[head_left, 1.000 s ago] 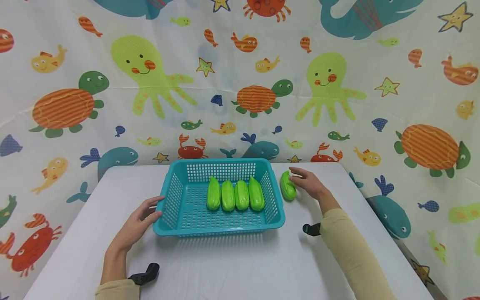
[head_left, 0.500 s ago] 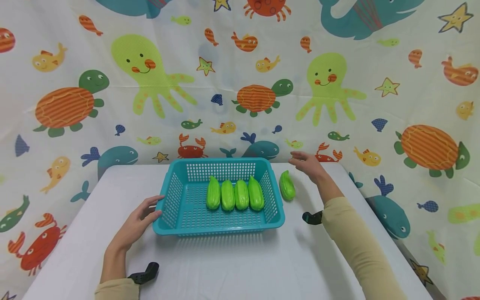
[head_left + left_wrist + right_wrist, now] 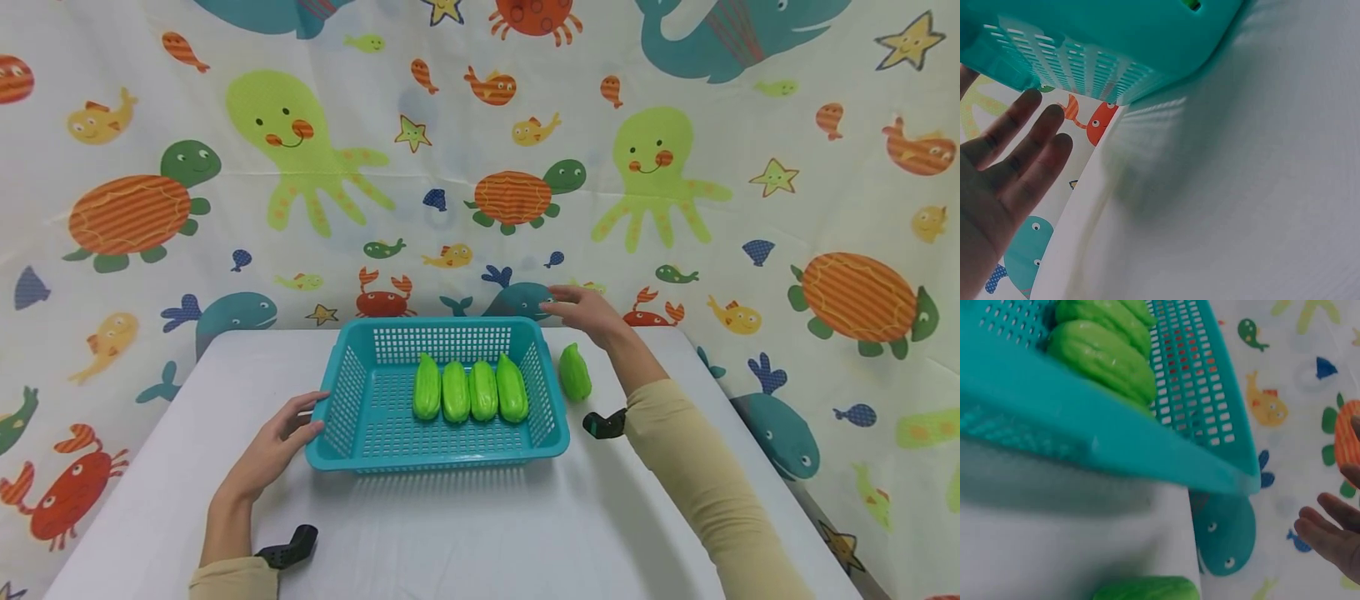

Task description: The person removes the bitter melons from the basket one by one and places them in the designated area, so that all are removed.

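Observation:
A turquoise plastic basket [image 3: 386, 442] stands on the white table, with several glossy green gourd-like vegetables [image 3: 455, 392] side by side in its middle and right part. Beside the left rim is my left hand [image 3: 273, 442], its fingertips at the rim; the left wrist view shows its fingers [image 3: 1029, 165] extended. My right hand [image 3: 588, 312] is raised near the basket's back right corner, fingers loosely extended and holding nothing. One more green gourd-like vegetable [image 3: 574, 372] lies outside the basket, just right of it and below my right hand.
A white table [image 3: 435, 533] carries everything. Behind it hangs a cloth [image 3: 480, 100] printed with sea animals, close to the table's back edge. Black wrist-worn devices [image 3: 288, 550] stick out at both forearms.
My right hand has risen off the loose green vegetable, then moved left towards the basket's back right corner. My left hand and the basket have stayed put.

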`<state>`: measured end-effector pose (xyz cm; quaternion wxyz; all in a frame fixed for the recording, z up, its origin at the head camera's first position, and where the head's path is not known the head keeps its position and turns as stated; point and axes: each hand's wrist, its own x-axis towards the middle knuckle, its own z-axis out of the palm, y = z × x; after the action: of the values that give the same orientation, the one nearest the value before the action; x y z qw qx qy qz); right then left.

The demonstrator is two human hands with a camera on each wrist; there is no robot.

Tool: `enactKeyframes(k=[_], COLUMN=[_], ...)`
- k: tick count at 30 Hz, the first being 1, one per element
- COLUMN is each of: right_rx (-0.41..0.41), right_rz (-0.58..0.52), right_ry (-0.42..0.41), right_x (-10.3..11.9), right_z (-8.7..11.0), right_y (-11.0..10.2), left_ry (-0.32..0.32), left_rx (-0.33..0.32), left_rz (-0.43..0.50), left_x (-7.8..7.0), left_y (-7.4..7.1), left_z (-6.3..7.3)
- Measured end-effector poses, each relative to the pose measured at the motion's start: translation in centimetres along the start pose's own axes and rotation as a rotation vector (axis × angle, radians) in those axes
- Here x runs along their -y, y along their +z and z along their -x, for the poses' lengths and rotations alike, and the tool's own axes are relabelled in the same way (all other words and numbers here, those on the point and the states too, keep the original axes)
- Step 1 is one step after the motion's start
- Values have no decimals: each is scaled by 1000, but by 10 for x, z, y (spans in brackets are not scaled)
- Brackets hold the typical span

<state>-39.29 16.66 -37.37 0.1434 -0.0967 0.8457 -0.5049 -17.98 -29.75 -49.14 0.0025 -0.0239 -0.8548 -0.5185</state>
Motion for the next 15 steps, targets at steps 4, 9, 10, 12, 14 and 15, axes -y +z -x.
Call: enactKeyframes(k=[4, 9, 10, 12, 14, 15], right_rx=[41, 96, 103, 119, 135, 144], right_rz=[5, 7, 8, 2, 2, -1], right_ry=[-13, -35, -38, -42, -49, -52], right_x=[11, 25, 27, 31, 34, 35], right_z=[-2, -3, -3, -4, -5, -6], right_y=[9, 19, 22, 27, 33, 35], left_ry=[2, 5, 6, 6, 5, 3], left_rx=[1, -2, -4, -6, -9, -9], left_rz=[-1, 2, 2, 0, -2, -2], left_x=[0, 2, 2, 3, 3, 3], left_y=[0, 2, 2, 3, 3, 3], left_z=[0, 1, 1, 2, 2, 2])
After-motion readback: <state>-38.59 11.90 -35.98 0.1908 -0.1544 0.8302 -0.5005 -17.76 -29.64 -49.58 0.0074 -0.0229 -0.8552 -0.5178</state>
